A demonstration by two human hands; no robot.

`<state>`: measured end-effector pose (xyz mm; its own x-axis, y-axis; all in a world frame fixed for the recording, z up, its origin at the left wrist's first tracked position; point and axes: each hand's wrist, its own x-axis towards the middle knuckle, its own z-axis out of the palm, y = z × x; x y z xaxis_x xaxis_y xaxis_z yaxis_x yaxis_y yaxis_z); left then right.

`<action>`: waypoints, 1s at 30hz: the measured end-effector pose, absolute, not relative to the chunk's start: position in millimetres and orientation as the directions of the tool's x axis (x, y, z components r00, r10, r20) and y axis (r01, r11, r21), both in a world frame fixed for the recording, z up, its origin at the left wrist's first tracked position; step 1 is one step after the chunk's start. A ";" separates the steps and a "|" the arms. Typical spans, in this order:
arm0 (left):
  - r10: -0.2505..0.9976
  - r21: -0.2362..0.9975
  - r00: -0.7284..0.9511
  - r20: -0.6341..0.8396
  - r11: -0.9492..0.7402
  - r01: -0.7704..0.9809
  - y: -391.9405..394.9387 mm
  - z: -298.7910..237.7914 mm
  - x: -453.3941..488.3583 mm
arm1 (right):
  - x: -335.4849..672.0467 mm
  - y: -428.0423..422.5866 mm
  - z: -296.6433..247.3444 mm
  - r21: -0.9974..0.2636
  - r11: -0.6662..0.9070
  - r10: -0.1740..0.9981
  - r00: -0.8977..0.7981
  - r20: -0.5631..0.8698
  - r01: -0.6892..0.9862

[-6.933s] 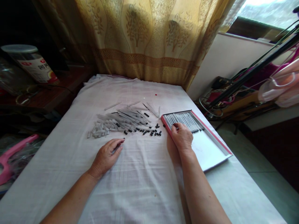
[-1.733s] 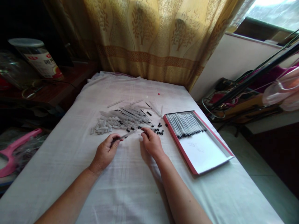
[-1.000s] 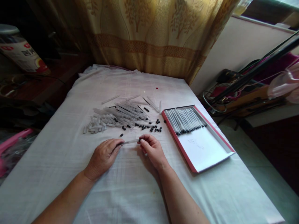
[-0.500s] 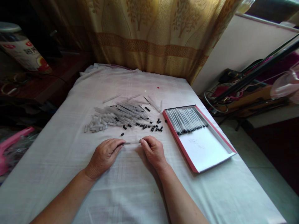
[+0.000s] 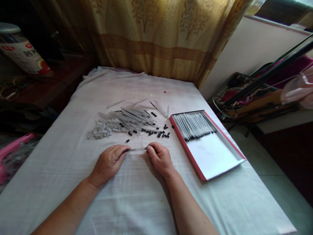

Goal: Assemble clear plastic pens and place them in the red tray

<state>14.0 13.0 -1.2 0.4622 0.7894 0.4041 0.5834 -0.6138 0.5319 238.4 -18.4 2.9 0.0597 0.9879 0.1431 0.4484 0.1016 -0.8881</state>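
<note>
A thin clear pen lies level between my two hands, just above the cloth. My left hand pinches its left end between thumb and fingers. At the other end, my right hand is closed on it, with something dark at the fingertips. Beyond the hands lies a heap of clear pen barrels and dark refills. Clear caps are piled on the heap's left, and several small black plugs are scattered to its right.
To the right, a shallow red-edged box lid holds a row of assembled pens. A white cloth covers the table. Behind it hangs a gold curtain. A lidded jar stands on a dark shelf at the left.
Both hands keep the same grip on the pen, with hardly any movement. The whole view has shifted very slightly.
</note>
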 end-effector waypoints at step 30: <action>0.900 0.633 0.292 0.323 -0.435 0.640 18.5 1.7 4.6 | 244.8 -15.5 -0.4 -0.989 0.041 0.993 0.103 0.056 0.144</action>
<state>4.6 18.5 1.7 0.2923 0.9003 0.3225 0.6402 -0.4348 0.6333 244.8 -15.5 -0.4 0.1027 0.9931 0.0560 0.1436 0.0409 -0.9888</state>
